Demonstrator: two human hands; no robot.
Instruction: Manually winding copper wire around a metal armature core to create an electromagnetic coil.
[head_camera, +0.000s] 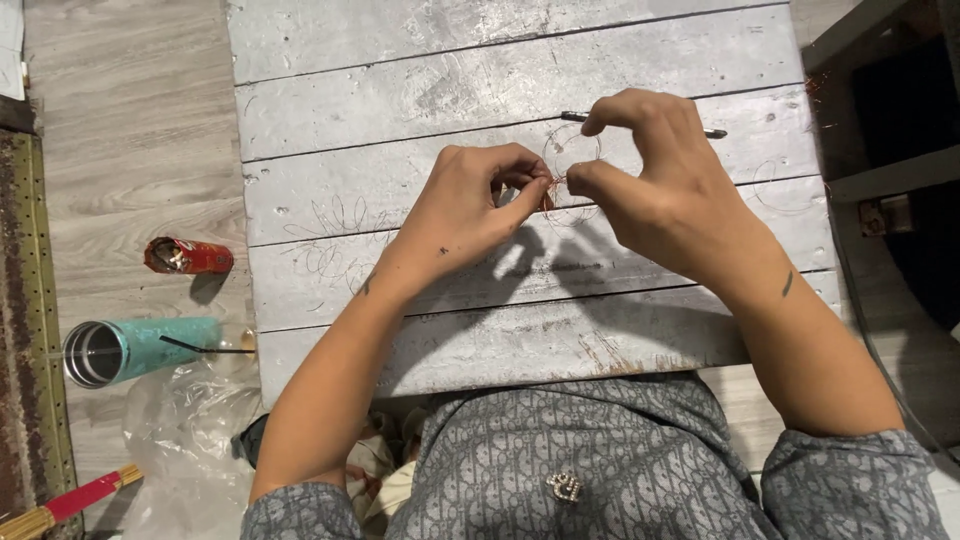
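Observation:
Both hands meet above a low table of grey painted planks (420, 100). My left hand (465, 205) pinches thin copper wire between thumb and forefinger. My right hand (655, 175) pinches the same wire from the other side, fingertips almost touching the left hand's. The wire forms a small ring (572, 150) that rises between the two hands, with a twisted knot at its base. A thin dark pen-like tool (572, 117) lies on the planks just behind my right hand, partly hidden by the fingers.
On the wooden floor at left lie a teal tumbler (140, 348) on its side, a crushed red can (188, 256), clear plastic wrap (185, 430) and a red-handled broom (70, 500). Dark furniture (900, 120) stands at right.

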